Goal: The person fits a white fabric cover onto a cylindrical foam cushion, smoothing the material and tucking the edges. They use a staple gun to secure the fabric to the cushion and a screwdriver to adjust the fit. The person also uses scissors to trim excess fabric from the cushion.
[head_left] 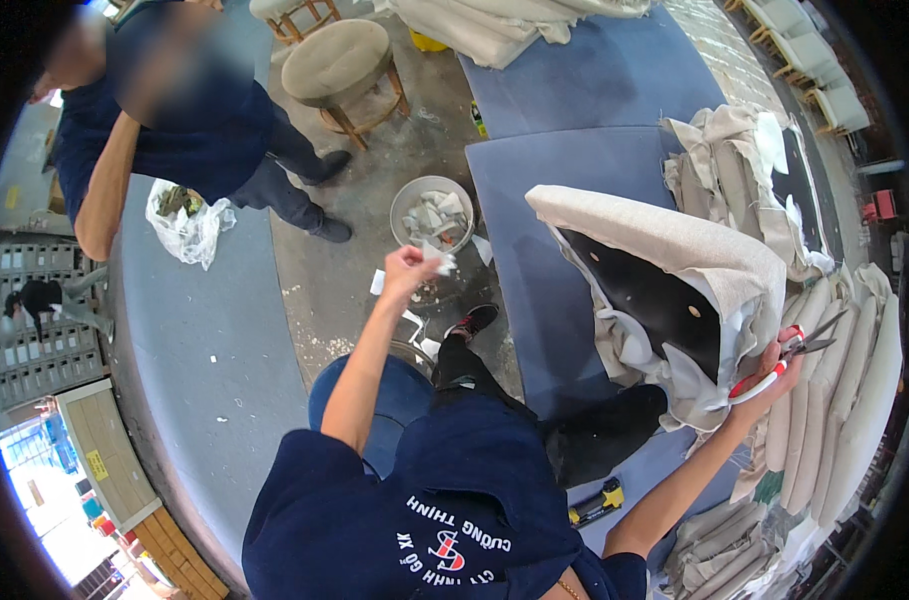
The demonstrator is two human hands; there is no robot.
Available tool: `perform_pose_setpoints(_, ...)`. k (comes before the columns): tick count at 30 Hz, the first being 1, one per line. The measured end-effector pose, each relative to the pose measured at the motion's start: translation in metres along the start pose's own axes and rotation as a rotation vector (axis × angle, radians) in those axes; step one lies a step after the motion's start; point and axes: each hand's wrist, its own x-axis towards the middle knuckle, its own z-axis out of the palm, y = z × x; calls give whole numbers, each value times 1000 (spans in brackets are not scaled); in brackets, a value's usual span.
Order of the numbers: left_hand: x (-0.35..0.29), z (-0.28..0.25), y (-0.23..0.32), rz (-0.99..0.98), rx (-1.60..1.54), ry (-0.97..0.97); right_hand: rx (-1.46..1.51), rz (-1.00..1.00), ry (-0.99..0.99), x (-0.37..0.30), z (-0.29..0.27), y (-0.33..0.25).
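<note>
My left hand [411, 270] reaches out over the floor, its fingers pinched on a small pale fabric scrap [444, 262]. Just beyond it is a round bucket [398, 228] holding more scraps. In my right hand [771, 382] are scissors [757, 386] with red and white handles, their blades apart and pointing away to the right. Beside that hand, a seat cushion [664, 232] in beige fabric leans up on the blue-grey surface, its black underside showing. Loose beige fabric and white lining hang from its edges near my right hand.
Stacked beige cushion covers [824, 400] line the right side. A yellow-black tool [596, 503] lies by my right forearm. Another person [194, 130] stands at the far left, near a plastic bag [186, 222]. A round stool [337, 64] stands on the floor beyond the bucket.
</note>
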Motion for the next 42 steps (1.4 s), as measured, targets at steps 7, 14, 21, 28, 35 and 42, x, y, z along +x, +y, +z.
perform_pose_setpoints(7, 96, -49, -10, -355, 107, 537, -25, -9, -115, -2, 14, -9)
perform_pose_setpoints(14, -25, 137, 164, 774, 502, -449, -113, 35, -73, -3, 17, -45)
perform_pose_setpoints(21, -52, 275, 226, 1157, 493, -731, 14, 83, -76, -10, 9, -42)
perform_pose_setpoints(28, -108, 277, 255, 1305, 757, -740, 220, 99, 22, -31, -25, -40)
perform_pose_setpoints(35, -150, 276, 273, 1305, 938, -726, -115, 96, 260, -97, -45, 12)
perform_pose_setpoints(42, -169, 291, 296, 1072, 1008, -987, -768, 933, 359, -282, -120, 163)
